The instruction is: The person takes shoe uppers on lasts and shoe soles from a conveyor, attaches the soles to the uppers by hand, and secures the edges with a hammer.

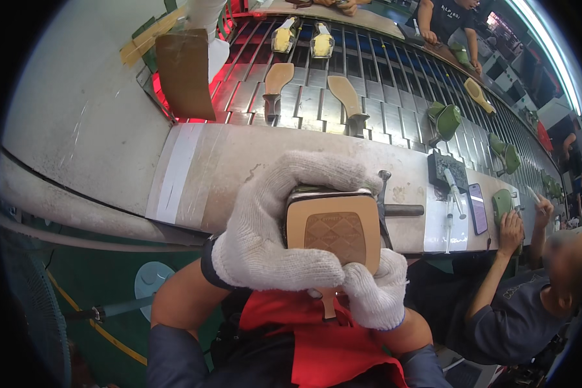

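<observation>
Both of my hands wear white knit gloves and hold a tan heeled shoe (335,234) sole-up over my lap. My left hand (271,223) wraps over the shoe's left side and top edge. My right hand (376,291) grips its lower right corner near the heel. The sole shows a diamond-patterned tread patch. A hammer (394,208) lies on the bench edge just behind the shoe. My red apron (323,343) is below the hands.
A slatted conveyor (368,103) runs behind the bench, carrying tan heeled shoes (277,87), green shoes (445,119) and yellow ones (283,39). A seated person (530,304) on my right handles a green shoe (502,204) beside a phone (477,207) and syringe (451,187). A fan (42,310) stands low left.
</observation>
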Action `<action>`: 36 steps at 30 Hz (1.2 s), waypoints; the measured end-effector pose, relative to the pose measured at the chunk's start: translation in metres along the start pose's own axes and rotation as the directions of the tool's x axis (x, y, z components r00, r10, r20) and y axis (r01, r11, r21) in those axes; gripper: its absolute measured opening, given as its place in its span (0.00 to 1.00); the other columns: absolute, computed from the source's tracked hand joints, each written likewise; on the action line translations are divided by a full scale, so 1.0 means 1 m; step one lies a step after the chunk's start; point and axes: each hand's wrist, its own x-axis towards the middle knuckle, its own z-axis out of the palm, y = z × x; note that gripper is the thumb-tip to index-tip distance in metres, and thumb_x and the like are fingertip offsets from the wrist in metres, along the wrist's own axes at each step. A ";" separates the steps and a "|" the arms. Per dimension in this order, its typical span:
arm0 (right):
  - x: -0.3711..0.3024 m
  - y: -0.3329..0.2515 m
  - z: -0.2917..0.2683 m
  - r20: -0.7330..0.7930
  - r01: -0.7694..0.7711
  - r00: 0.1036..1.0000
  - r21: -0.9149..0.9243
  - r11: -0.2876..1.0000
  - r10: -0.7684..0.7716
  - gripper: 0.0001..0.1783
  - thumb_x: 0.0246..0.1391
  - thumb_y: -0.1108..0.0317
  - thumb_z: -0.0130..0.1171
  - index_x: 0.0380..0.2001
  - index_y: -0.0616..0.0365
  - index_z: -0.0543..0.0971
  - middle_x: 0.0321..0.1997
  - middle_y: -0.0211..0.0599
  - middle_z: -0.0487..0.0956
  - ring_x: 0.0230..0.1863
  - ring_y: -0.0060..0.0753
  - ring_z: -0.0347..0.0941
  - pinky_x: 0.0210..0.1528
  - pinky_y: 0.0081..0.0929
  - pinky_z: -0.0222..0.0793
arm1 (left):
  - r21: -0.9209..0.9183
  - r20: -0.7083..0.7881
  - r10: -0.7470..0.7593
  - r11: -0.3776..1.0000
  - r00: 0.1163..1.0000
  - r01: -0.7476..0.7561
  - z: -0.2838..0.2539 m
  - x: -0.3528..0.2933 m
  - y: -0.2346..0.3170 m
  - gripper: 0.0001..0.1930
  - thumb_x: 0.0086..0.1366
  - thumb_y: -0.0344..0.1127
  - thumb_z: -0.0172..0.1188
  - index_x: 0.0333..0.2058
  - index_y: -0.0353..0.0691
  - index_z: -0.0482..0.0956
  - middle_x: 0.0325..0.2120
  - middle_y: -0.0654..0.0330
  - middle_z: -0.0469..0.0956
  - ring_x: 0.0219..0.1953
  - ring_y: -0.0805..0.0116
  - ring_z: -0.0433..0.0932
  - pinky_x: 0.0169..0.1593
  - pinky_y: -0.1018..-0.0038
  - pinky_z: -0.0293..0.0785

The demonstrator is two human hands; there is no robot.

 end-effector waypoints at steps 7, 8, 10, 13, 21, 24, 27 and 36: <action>-0.002 0.000 0.000 -0.011 -0.035 0.999 0.000 0.999 0.035 0.20 0.74 0.59 0.62 0.49 0.68 0.89 0.34 0.39 0.91 0.32 0.20 0.85 0.34 0.22 0.81 | 0.044 0.028 0.012 0.999 1.000 -0.013 -0.002 0.001 0.000 0.50 0.48 0.41 0.90 0.65 0.30 0.71 0.61 0.32 0.80 0.62 0.43 0.83 0.64 0.49 0.83; -0.002 0.000 0.002 -0.019 -0.028 0.999 -0.005 1.000 0.027 0.20 0.74 0.59 0.61 0.49 0.68 0.90 0.34 0.38 0.91 0.32 0.20 0.84 0.34 0.22 0.81 | 0.061 -0.012 0.012 0.998 1.000 -0.011 0.002 0.000 0.001 0.46 0.53 0.44 0.87 0.64 0.30 0.71 0.60 0.32 0.80 0.62 0.43 0.84 0.64 0.49 0.84; -0.003 0.000 0.004 -0.029 -0.018 0.999 -0.018 1.000 0.017 0.20 0.74 0.59 0.62 0.48 0.68 0.90 0.34 0.38 0.91 0.32 0.20 0.84 0.34 0.22 0.81 | 0.079 -0.049 0.014 0.997 0.999 -0.010 0.009 -0.003 0.007 0.43 0.57 0.48 0.84 0.63 0.30 0.72 0.60 0.32 0.80 0.61 0.43 0.85 0.63 0.49 0.84; -0.002 -0.002 0.003 -0.029 -0.004 1.000 -0.047 0.999 0.003 0.19 0.74 0.60 0.62 0.46 0.68 0.90 0.33 0.37 0.91 0.31 0.19 0.84 0.34 0.23 0.81 | -0.022 -0.174 -0.155 0.988 0.973 0.153 0.019 -0.002 0.022 0.35 0.68 0.54 0.73 0.60 0.29 0.74 0.58 0.32 0.82 0.58 0.44 0.86 0.61 0.50 0.86; -0.006 0.007 0.011 -0.029 0.045 0.998 -0.102 0.994 -0.048 0.14 0.71 0.63 0.66 0.37 0.64 0.91 0.27 0.34 0.89 0.25 0.18 0.81 0.29 0.26 0.78 | 0.171 -0.303 -0.216 0.946 0.928 0.276 0.031 0.000 0.059 0.13 0.66 0.32 0.64 0.46 0.32 0.78 0.48 0.36 0.87 0.49 0.49 0.90 0.56 0.54 0.88; -0.007 -0.002 0.016 0.020 -0.014 1.000 -0.218 0.976 0.019 0.14 0.70 0.63 0.67 0.34 0.63 0.91 0.25 0.33 0.87 0.24 0.18 0.80 0.27 0.27 0.77 | 0.191 -0.313 -0.269 0.922 0.911 0.338 0.032 0.001 0.072 0.10 0.61 0.22 0.66 0.41 0.34 0.77 0.45 0.39 0.88 0.48 0.53 0.90 0.56 0.57 0.88; -0.007 0.004 0.018 0.024 0.028 0.999 -0.299 0.954 -0.022 0.15 0.70 0.63 0.67 0.33 0.63 0.90 0.24 0.33 0.87 0.24 0.18 0.80 0.26 0.26 0.76 | 0.336 -0.302 -0.255 0.874 0.919 0.352 0.031 0.003 0.076 0.12 0.60 0.23 0.70 0.40 0.35 0.76 0.44 0.40 0.88 0.48 0.57 0.90 0.56 0.59 0.88; 0.016 -0.005 -0.010 -0.012 -0.031 0.999 0.213 0.976 0.035 0.21 0.73 0.64 0.62 0.55 0.76 0.83 0.45 0.55 0.90 0.37 0.38 0.89 0.38 0.30 0.88 | -0.038 0.048 0.007 0.999 0.999 -0.005 -0.009 0.003 0.015 0.46 0.61 0.37 0.79 0.73 0.29 0.64 0.71 0.46 0.71 0.73 0.56 0.71 0.78 0.58 0.63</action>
